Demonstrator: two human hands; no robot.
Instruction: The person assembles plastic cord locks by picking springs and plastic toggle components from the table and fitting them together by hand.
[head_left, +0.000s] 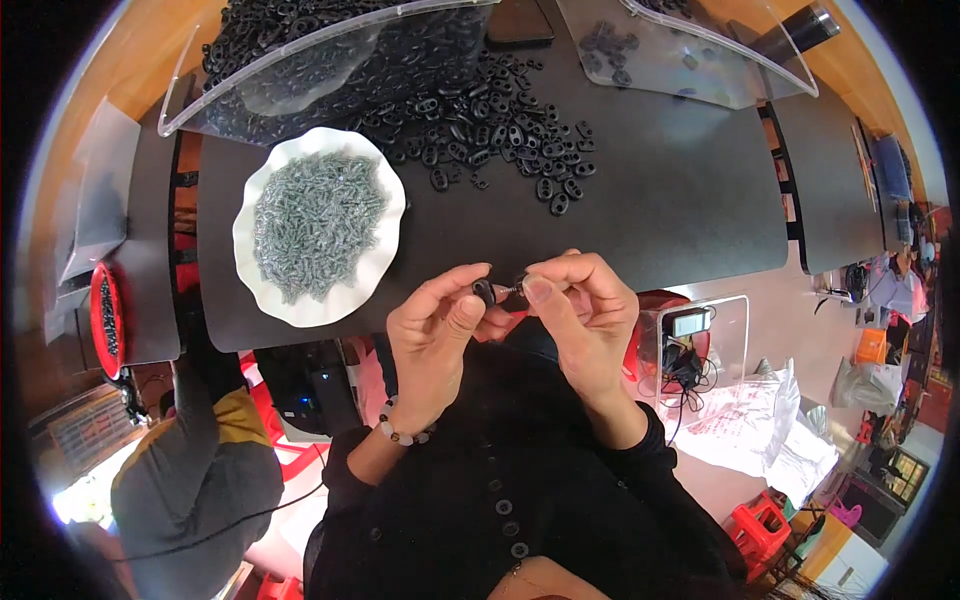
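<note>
My left hand (425, 345) pinches a black oval piece (484, 292) that looks like a two-holed cord lock body, between thumb and fingers. Opposite it, my right hand (585, 320) grips a small metal spring (511, 290), with a dark bit showing at the fingertips. The spring points toward the oval piece; whether they touch cannot be made out. Both hands are close together at the table's near edge. To their left stands a white scalloped plate (246, 225) heaped with small springs (320, 225). Beyond the hands lies a spread of loose black oval pieces (500, 130).
A clear bin (300, 85) full of black pieces stands at the back left of the dark table (660, 200). Another clear bin (690, 75) with fewer pieces is at the back right. A red tray (98, 320) sits far left, above a seated person (215, 480).
</note>
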